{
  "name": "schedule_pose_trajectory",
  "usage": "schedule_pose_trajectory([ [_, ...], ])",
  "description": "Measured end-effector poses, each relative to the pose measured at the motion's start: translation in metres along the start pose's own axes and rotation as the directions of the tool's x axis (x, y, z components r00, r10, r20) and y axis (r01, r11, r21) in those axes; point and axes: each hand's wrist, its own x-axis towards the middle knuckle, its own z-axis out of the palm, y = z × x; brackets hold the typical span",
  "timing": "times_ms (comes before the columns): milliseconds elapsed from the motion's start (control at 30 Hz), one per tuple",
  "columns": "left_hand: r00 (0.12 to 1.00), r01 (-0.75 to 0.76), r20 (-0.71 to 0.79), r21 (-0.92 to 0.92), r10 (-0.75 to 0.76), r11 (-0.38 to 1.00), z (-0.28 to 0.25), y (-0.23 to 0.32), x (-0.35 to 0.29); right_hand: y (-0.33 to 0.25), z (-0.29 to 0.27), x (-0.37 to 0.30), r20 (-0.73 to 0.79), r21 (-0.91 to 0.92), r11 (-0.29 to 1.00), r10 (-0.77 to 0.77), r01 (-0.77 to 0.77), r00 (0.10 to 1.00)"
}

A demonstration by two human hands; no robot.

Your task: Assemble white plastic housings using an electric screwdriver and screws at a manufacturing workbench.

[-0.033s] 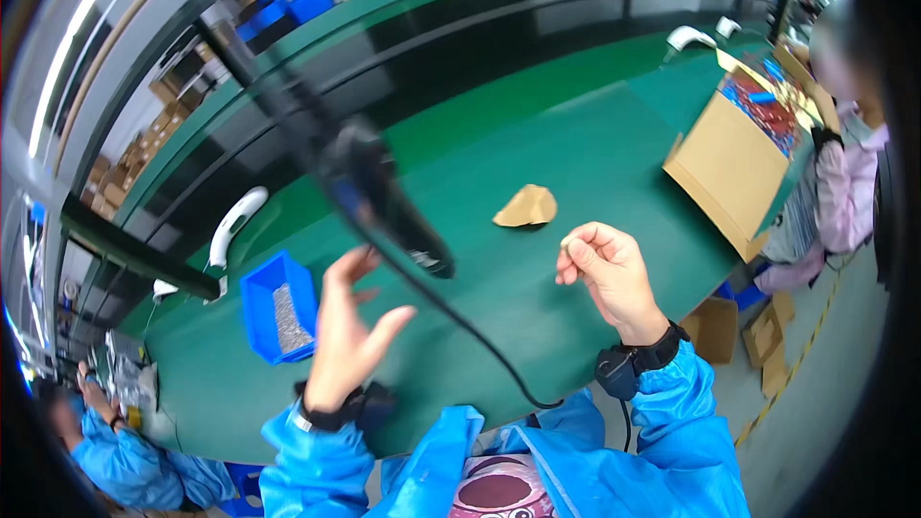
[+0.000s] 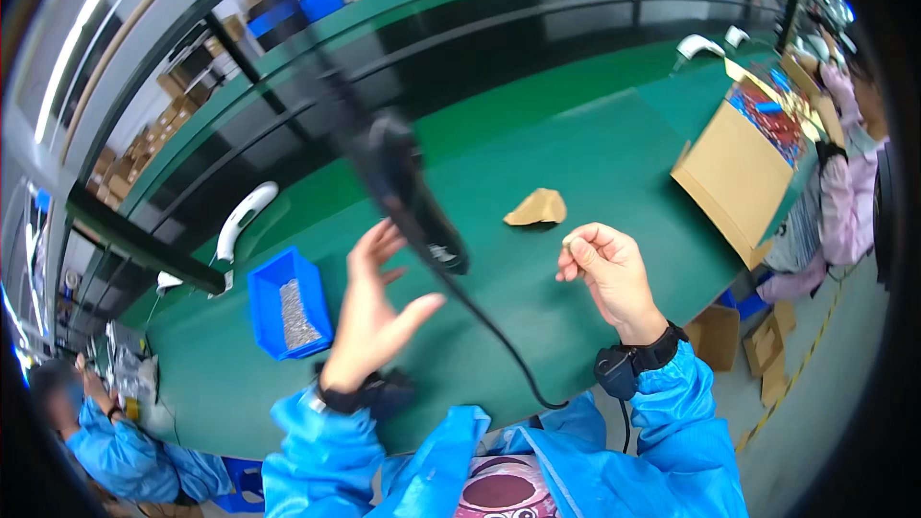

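My left hand (image 2: 372, 312) is open, thumb and fingers apart, over the table beside a black elongated tool (image 2: 422, 201). That tool hangs blurred in front of me, and its exact kind is unclear. A black cable (image 2: 489, 326) runs beside it toward the table's front edge. My right hand (image 2: 609, 273) is closed in a pinch; a small pale bit shows at the fingertips, too small to name. Just beyond it lies a torn piece of brown paper (image 2: 537, 208). Left of my left hand stands a blue bin (image 2: 321, 321) with many small grey metal parts.
The green table (image 2: 537, 345) stretches across. A cardboard box (image 2: 734, 173) of red and blue parts stands at the right, by a person in pink (image 2: 849, 201). White curved devices (image 2: 247, 216) stand at the back. Another person in blue (image 2: 125, 456) sits at the left.
My left hand has moved right and a little farther away. The hanging black tool sits slightly more to the right. My right hand keeps its pinch; the view has shifted slightly.
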Motion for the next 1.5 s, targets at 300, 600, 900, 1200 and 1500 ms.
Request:
schedule_pose_trajectory([
  [300, 0.997, -0.078, -0.032, -0.646, 0.076, 0.759, 0.055, 0.003, 0.043, 0.011, 0.021, 0.005, -0.107, -0.278, 0.951, -0.17, 0.134, 0.98],
  [600, 0.998, -0.053, -0.053, -0.753, 0.02, 0.655, 0.056, 0.03, 0.036, 0.011, 0.049, -0.003, 0.016, -0.688, 0.634, -0.473, 0.353, 0.881],
  [900, 0.993, -0.098, -0.114, -0.767, 0.017, 0.634, 0.064, 0.033, 0.032, 0.021, 0.041, -0.014, -0.02, -0.29, 0.95, -0.13, 0.118, 0.991],
  [1200, 0.981, -0.178, -0.011, -0.442, 0.193, 0.879, 0.052, 0.033, 0.023, -0.037, 0.085, 0.021, 0.338, -0.527, 0.742, -0.264, 0.414, 0.903],
  [1500, 0.993, -0.113, 0.104, 0.814, 0.049, 0.569, -0.095, -0.05, 0.086, -0.003, 0.073, 0.057, 0.256, -0.161, 0.958, -0.191, 0.236, 0.948],
])
